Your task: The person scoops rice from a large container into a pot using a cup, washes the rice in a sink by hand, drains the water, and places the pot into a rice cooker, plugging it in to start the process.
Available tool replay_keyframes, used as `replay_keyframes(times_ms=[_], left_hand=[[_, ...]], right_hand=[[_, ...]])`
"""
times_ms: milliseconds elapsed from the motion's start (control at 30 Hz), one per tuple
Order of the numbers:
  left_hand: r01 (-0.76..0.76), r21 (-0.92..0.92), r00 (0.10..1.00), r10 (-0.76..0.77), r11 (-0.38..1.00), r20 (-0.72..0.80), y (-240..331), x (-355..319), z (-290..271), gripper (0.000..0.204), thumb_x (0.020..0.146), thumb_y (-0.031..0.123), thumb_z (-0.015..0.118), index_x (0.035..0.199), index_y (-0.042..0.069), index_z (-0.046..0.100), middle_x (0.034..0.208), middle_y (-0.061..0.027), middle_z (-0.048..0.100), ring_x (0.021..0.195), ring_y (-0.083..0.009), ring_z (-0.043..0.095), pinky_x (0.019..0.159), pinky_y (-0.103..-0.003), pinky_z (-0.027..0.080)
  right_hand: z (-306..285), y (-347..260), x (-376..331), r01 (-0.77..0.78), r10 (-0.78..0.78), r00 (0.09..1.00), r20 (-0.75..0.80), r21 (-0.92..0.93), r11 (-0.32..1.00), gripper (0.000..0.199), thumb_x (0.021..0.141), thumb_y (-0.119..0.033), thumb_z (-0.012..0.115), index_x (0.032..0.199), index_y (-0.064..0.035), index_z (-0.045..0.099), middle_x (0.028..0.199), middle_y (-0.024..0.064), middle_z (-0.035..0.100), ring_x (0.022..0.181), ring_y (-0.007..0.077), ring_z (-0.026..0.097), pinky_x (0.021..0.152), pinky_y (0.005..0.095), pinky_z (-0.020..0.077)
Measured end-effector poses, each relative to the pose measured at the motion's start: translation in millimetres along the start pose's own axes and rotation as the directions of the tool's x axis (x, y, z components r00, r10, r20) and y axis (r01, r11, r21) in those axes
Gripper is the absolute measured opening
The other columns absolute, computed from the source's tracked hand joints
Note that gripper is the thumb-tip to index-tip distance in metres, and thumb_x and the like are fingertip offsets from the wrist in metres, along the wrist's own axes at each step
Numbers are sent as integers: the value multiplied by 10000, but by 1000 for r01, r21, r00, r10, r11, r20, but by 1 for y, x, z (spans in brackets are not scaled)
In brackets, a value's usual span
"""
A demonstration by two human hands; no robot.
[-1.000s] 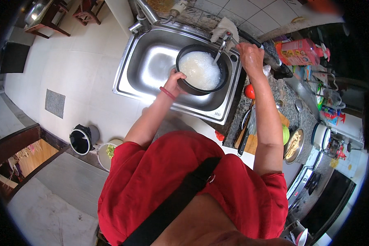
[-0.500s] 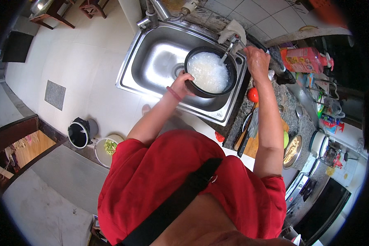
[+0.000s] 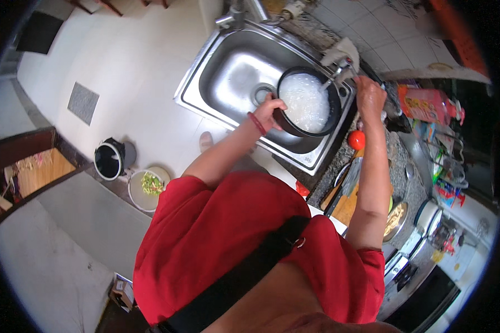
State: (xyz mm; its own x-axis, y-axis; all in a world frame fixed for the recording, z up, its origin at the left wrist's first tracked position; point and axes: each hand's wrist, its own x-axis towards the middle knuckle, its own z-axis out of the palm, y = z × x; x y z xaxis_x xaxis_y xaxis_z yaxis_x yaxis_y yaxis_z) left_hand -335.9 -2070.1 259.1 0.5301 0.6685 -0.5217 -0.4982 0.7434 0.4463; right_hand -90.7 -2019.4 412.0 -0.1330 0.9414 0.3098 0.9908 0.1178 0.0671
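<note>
A: Since the left hand (image 3: 271,109) is clamped on the near rim of the black pot (image 3: 308,102), just above the middle of the frame, how should it hold while water runs in?

B: Keep that grip firm and the pot level over the steel sink (image 3: 228,72), so the cloudy white water doesn't slop over the rim.

A: And the right hand (image 3: 369,99), further right?

B: It's closed around the tap handle beside the faucet (image 3: 339,69), upper right of centre. Turn it gently; a hard stream would splash.

A: Anything close by to mind?

B: A red tomato (image 3: 356,140) sits on the counter just right of the sink, near the pot's edge. Farther off, at the frame's left, a pale bucket (image 3: 147,188) stands on the floor.
</note>
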Motion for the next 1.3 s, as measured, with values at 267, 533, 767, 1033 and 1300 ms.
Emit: replay_keyframes(times_ms=[267,533,767,1033,1300], left_hand=[[-10,23,1000,10,1000,-6,2,0,2,675,641,153,545,1223,99,209,1119,-138,376,953,-310,488,602,-562,477],[13,-48,999,-15,999,-40,9,-4,7,786,616,124,565,1273,107,135,1197,-141,307,1061,-324,389,733,-674,287],[25,-17,999,-25,1000,-36,10,2,3,775,617,106,562,1273,108,148,1163,-143,338,1040,-320,415,726,-642,358],[-91,-34,996,92,995,6,7,-6,-23,804,626,31,533,1310,62,111,1087,-138,411,1008,-262,458,795,-488,448],[-91,42,982,96,995,-160,44,-92,-32,889,600,57,562,1338,76,67,1103,-171,402,975,-309,464,733,-481,452]], right_hand=[[-1,-8,2,18,-20,998,-57,-34,999,191,801,-220,554,711,-56,594,733,136,614,708,321,593,582,444,440],[4,-7,3,-9,13,997,-74,50,999,161,774,-200,577,711,-60,624,684,152,604,661,341,589,593,442,446],[-6,-46,6,-359,343,914,217,39,932,288,833,-281,503,799,-26,632,792,215,607,756,379,593,679,460,460],[20,-46,-23,-761,250,648,719,621,188,206,892,-156,484,949,24,567,778,64,596,627,117,557,578,250,487],[83,-101,-41,-247,-25,810,586,378,892,298,847,-198,451,853,58,604,811,217,598,777,349,576,710,394,469]])
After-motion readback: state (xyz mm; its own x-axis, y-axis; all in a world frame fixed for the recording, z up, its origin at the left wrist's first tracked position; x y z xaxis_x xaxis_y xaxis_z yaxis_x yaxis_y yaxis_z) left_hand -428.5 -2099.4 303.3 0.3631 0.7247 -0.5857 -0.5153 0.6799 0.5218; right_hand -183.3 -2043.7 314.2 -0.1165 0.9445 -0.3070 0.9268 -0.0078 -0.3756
